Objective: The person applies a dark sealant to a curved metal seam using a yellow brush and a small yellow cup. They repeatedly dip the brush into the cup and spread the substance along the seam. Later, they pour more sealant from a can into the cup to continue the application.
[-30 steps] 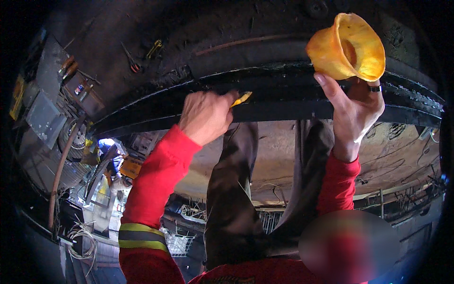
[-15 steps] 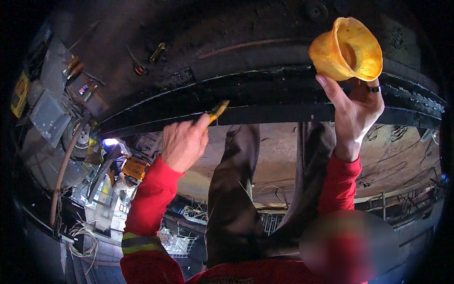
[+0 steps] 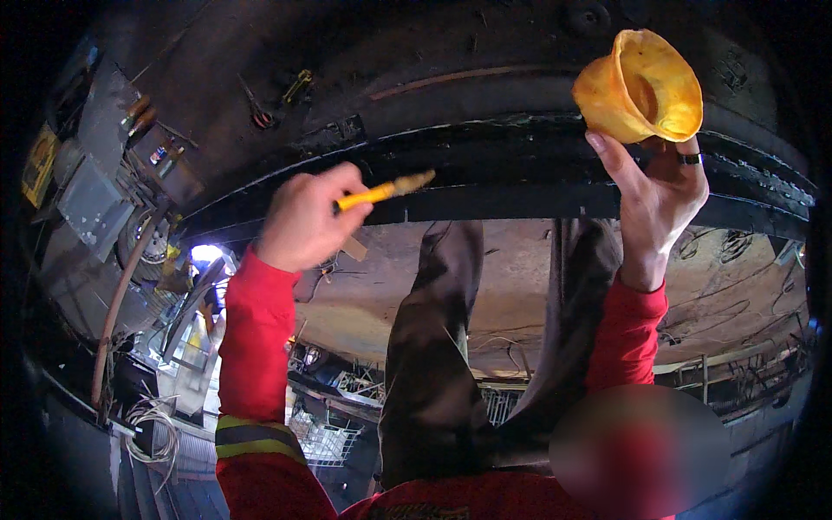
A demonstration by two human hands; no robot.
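Note:
My left hand (image 3: 308,217) is closed around the yellow handle of a paintbrush (image 3: 381,192). The brush's bristle end points right, in front of a long black beam (image 3: 511,160) that curves across the view; I cannot tell whether the bristles touch it. At the upper right, my right hand (image 3: 656,195) grips a soft-looking yellow-orange cup (image 3: 602,100) from below. Its rim is bent out of round and its mouth is tilted toward me. A brownish patch shows inside the cup. A dark band circles one finger of my right hand.
Beyond the beam, red-handled pliers (image 3: 260,113) and a yellow tool (image 3: 299,85) lie on the dark surface. Coiled cable (image 3: 154,429) hangs at lower left, beside cluttered equipment and a bright light (image 3: 206,253). Loose wires (image 3: 732,247) lie on the ground at right.
My left hand has shifted left and turned, so the brush lies flatter and shows more of its handle. My right hand and the cup have barely moved.

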